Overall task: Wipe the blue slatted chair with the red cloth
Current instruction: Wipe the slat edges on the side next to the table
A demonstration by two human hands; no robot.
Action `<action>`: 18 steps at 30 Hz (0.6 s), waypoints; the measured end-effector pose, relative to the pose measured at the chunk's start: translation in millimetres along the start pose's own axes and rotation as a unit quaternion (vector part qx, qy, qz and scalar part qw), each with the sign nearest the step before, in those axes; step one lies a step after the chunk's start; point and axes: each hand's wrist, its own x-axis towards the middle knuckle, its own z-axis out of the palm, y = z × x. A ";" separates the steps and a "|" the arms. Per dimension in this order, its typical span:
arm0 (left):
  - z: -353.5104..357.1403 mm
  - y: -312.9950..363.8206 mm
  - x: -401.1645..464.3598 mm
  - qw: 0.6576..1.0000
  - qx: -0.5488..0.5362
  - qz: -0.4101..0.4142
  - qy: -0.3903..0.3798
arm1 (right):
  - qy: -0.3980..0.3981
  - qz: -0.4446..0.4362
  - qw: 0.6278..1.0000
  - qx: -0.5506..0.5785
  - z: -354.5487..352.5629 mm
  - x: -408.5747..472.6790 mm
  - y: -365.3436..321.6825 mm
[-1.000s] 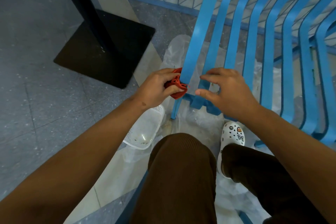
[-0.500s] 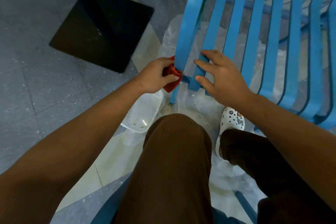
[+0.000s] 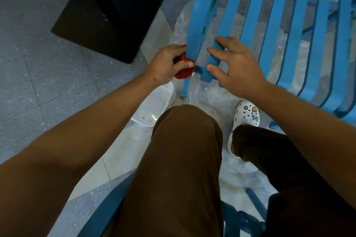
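Left hand [image 3: 165,64] fingers curl around red cloth [image 3: 184,71], pressing it against outermost slat at blue slatted chair's [image 3: 269,31] left edge. Right hand [image 3: 238,68] fingers spread, straight, resting on neighbouring slat end.

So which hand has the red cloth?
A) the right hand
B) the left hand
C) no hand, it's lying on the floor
B: the left hand grips the bunched red cloth against the outermost slat of the blue chair, while the right hand rests with spread fingers on the next slats.
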 end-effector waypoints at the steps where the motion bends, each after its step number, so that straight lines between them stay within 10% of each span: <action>1: 2.0 -2.1 -0.1 1.000 0.009 0.002 0.006 | 0.003 -0.001 1.000 0.001 -0.8 0.8 -0.7; 18: -21.2 20.4 0.8 0.995 0.050 0.057 0.060 | 0.000 0.011 1.000 0.002 -6.4 4.7 -6.2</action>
